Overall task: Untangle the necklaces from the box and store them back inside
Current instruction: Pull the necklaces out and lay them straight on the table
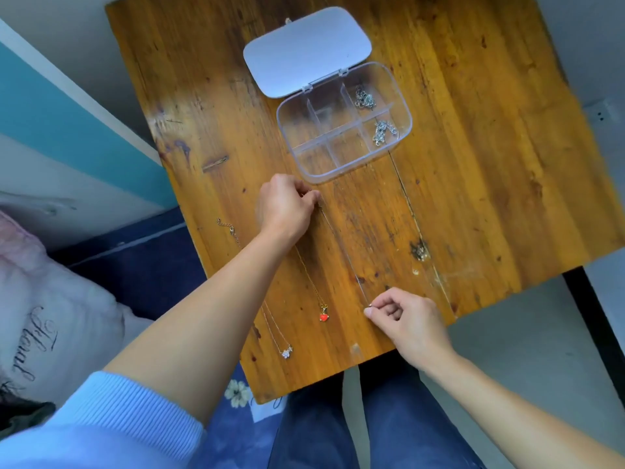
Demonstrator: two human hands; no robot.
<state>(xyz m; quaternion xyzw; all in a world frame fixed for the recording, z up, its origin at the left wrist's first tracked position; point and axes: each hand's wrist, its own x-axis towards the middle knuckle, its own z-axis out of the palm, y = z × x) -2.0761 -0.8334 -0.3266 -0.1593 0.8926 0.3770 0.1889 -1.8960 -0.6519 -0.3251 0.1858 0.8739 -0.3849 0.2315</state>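
Fingers of left hand (285,206) and right hand (404,319) pinching thin chain (343,247), stretched taut, pale, near clear box (404,106)

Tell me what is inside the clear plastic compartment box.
The clear plastic compartment box holds two silver chain bundles in its right-hand compartments. The other four look empty. Nothing covers the interior; its lid lies open.

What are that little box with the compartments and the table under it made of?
The box looks like clear hard plastic: the wood shows through its walls and dividers, and its open lid is glossy. The table appears to be varnished wood, with visible grain, plank seams, dark knots and a worn sheen.
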